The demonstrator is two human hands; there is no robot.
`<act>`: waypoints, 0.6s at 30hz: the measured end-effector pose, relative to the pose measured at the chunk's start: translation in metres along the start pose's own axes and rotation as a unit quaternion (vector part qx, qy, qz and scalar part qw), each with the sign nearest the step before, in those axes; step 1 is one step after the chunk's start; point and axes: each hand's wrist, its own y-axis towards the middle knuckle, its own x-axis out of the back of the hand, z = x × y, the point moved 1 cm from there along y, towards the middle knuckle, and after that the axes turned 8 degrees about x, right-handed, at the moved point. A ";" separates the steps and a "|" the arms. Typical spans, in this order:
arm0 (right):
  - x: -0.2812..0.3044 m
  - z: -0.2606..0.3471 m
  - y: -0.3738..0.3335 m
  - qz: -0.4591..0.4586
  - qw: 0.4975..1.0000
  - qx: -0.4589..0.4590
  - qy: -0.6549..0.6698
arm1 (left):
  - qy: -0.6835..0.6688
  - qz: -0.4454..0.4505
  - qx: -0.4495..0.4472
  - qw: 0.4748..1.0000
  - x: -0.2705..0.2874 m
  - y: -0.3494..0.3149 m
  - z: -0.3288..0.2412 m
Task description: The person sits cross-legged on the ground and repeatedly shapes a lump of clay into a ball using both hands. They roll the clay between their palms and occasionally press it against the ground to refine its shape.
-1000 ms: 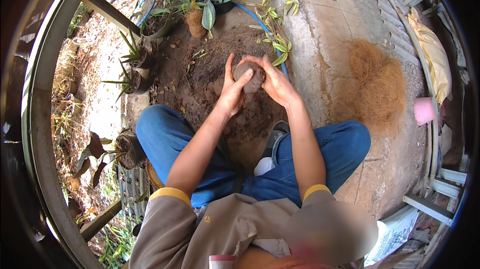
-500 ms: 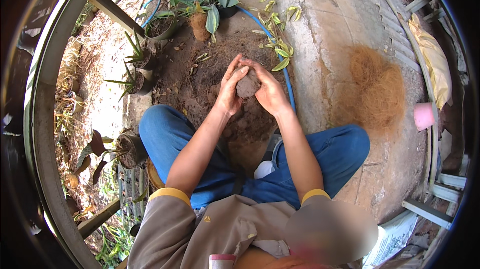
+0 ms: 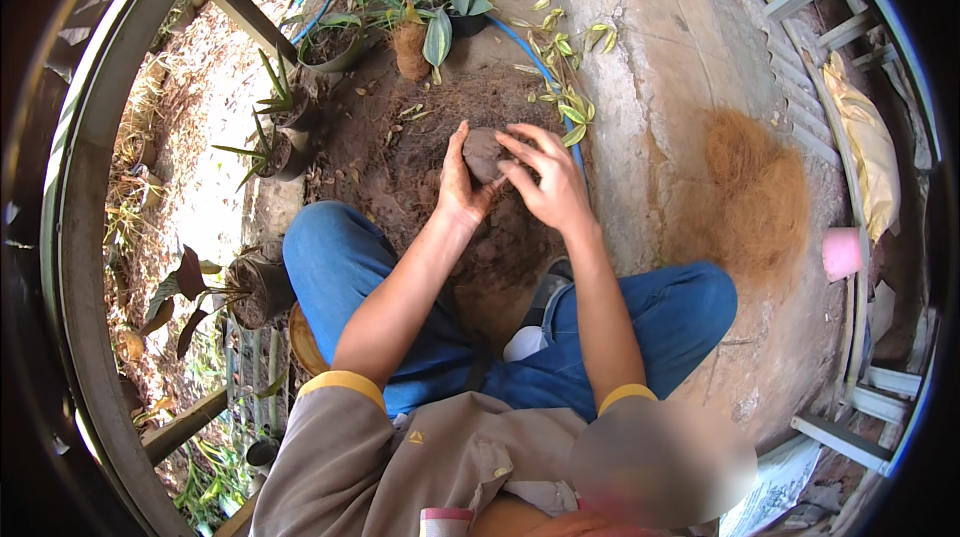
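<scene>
A rounded ball of damp grey-brown soil [image 3: 481,154] is held between my two hands, above the dug ground. My left hand [image 3: 461,185] cups it from the left and below, its thumb up along the side. From the right, my right hand [image 3: 548,183] presses its bent fingertips against the ball. Soil smudges both hands. Loose dark soil [image 3: 500,237] lies beneath them, between my crossed legs.
Beyond the soil stand a fibre-wrapped root ball [image 3: 410,52], potted leafy plants [image 3: 335,45] and a blue hose [image 3: 525,45]. Cut variegated stems [image 3: 572,102] lie beside it. Brown coconut fibre [image 3: 760,187] and a pink pot [image 3: 842,254] are at right; spiky potted plants [image 3: 285,152] at left.
My right hand has shifted from wrapping the ball to touching its right side with the fingertips. The ball now shows more, slightly further left, in my left hand.
</scene>
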 end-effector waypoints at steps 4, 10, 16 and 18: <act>-0.010 0.015 0.004 0.020 0.989 -0.014 -0.145 | 0.002 -0.101 -0.131 0.986 -0.004 0.000 -0.003; -0.005 0.019 0.011 -0.124 0.987 -0.100 -0.024 | 0.013 -0.154 -0.235 0.960 0.000 0.002 -0.005; -0.036 -0.015 -0.005 -0.251 0.799 -0.279 0.469 | 0.219 -0.116 -0.134 0.960 -0.076 -0.032 0.018; -0.035 -0.019 -0.008 -0.238 0.778 -0.270 0.516 | 0.251 -0.132 -0.115 0.952 -0.094 -0.040 0.011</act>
